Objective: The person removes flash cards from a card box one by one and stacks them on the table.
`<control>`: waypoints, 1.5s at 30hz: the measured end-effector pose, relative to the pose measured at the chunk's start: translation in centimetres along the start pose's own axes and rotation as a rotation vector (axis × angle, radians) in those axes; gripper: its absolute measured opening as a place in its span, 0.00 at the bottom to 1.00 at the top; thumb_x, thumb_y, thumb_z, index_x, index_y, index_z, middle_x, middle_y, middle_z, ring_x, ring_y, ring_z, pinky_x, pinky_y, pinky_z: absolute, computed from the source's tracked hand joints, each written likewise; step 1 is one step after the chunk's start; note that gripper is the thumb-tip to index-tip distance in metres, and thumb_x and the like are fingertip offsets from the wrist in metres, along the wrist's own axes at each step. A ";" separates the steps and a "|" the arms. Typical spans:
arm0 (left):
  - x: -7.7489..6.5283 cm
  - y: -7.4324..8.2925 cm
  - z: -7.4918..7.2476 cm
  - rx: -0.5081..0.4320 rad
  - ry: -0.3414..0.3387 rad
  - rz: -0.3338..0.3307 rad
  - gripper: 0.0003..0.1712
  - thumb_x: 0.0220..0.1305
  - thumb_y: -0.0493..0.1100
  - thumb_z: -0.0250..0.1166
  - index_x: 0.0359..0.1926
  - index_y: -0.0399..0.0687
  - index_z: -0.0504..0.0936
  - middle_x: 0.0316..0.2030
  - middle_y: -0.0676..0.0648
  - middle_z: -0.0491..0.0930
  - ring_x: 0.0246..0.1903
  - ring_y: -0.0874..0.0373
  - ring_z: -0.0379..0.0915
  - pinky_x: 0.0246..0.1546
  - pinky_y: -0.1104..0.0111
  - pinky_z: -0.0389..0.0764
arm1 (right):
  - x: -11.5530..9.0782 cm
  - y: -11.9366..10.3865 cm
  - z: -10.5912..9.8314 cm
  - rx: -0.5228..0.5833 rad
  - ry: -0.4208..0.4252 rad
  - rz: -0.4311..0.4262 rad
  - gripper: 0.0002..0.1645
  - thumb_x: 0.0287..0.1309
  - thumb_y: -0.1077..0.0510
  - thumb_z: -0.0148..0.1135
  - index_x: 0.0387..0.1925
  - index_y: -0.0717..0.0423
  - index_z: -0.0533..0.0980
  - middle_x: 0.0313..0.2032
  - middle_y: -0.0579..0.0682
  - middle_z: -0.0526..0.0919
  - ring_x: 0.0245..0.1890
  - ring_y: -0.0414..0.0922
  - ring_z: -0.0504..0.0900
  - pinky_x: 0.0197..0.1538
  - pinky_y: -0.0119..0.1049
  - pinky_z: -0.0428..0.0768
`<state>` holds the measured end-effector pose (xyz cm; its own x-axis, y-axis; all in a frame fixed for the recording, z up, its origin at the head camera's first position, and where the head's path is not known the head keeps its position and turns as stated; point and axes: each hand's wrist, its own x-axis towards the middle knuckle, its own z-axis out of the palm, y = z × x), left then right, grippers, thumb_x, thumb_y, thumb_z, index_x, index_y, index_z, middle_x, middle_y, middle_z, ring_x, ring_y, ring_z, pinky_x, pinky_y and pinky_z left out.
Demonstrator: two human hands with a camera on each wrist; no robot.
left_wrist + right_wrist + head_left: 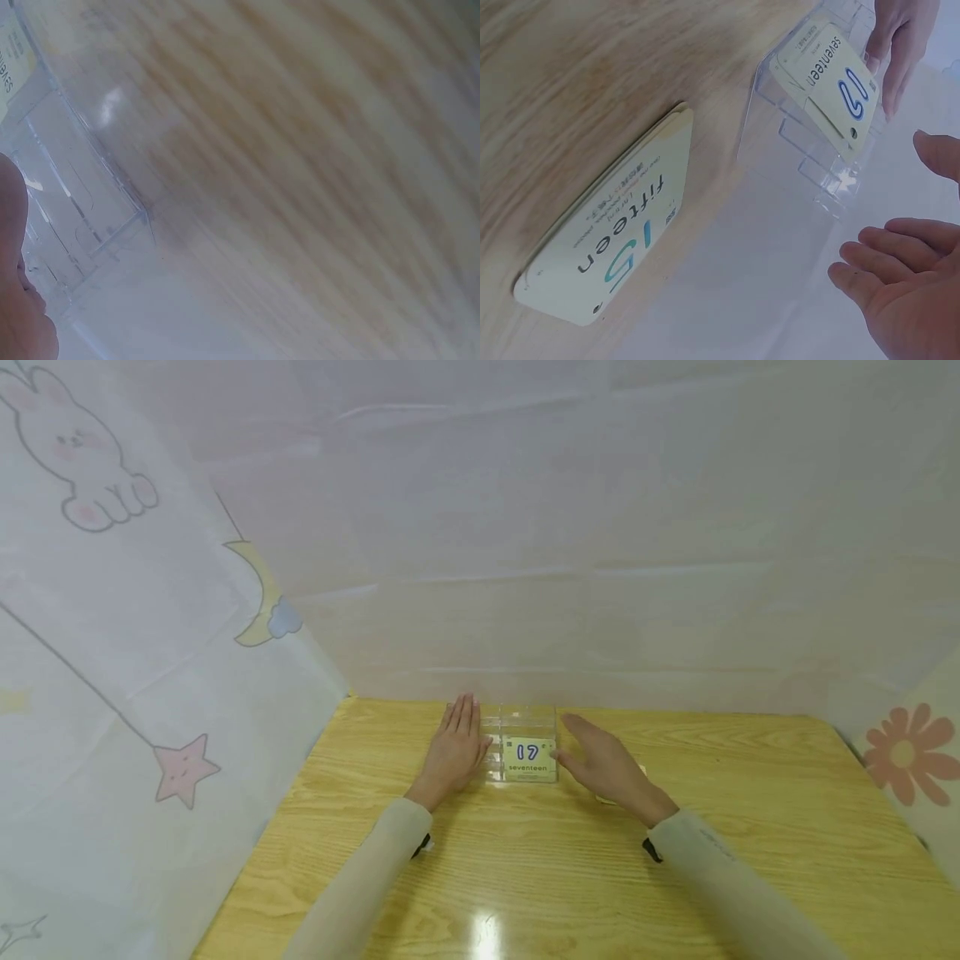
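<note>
A clear plastic holder (pixel 528 717) with several compartments stands near the back edge of the wooden table. In its right part sits a pale yellow card (pixel 529 758) reading "17 seventeen", with another card behind it in the right wrist view. My left hand (pixel 454 748) lies flat along the left side of the holder, its fingers straight. My right hand (pixel 607 767) hovers by the holder's right side, fingers extended and thumb apart, with nothing held. In the right wrist view, a gap shows between its fingers (pixel 877 259) and the holder.
A stack of cards (pixel 619 229) with "15 fifteen" on top lies on the table to the right of the holder, mostly hidden under my right hand in the head view. Pale printed sheets (pixel 562 568) hang behind the table and along its sides.
</note>
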<state>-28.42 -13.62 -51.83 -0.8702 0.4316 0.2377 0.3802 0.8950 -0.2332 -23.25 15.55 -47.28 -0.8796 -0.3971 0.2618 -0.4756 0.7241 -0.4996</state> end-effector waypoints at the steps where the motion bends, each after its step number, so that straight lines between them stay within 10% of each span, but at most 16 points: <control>1: 0.0 0.0 0.0 0.002 0.004 0.001 0.42 0.85 0.59 0.40 0.81 0.29 0.52 0.82 0.30 0.50 0.84 0.39 0.48 0.86 0.51 0.50 | 0.0 -0.1 0.0 -0.005 -0.001 -0.008 0.44 0.72 0.50 0.66 0.77 0.70 0.62 0.75 0.69 0.68 0.75 0.67 0.69 0.74 0.64 0.73; 18: -0.4 0.1 0.5 -0.014 -0.006 -0.003 0.42 0.85 0.59 0.41 0.81 0.29 0.51 0.83 0.31 0.49 0.84 0.39 0.44 0.86 0.51 0.48 | 0.2 -1.7 2.6 -0.160 0.020 -0.144 0.43 0.67 0.51 0.71 0.73 0.72 0.67 0.73 0.70 0.71 0.71 0.65 0.75 0.64 0.59 0.83; 45: 0.0 0.1 0.1 0.005 0.001 -0.002 0.42 0.85 0.60 0.38 0.81 0.30 0.51 0.83 0.31 0.50 0.84 0.40 0.46 0.86 0.52 0.48 | 0.5 -1.9 4.3 -0.400 -0.135 -0.208 0.44 0.76 0.47 0.61 0.78 0.70 0.60 0.79 0.66 0.62 0.81 0.61 0.61 0.81 0.55 0.66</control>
<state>-28.37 -13.55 -51.94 -0.8708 0.4295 0.2394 0.3764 0.8955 -0.2375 -22.72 11.62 -49.74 -0.7689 -0.6073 0.2001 -0.6309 0.7713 -0.0836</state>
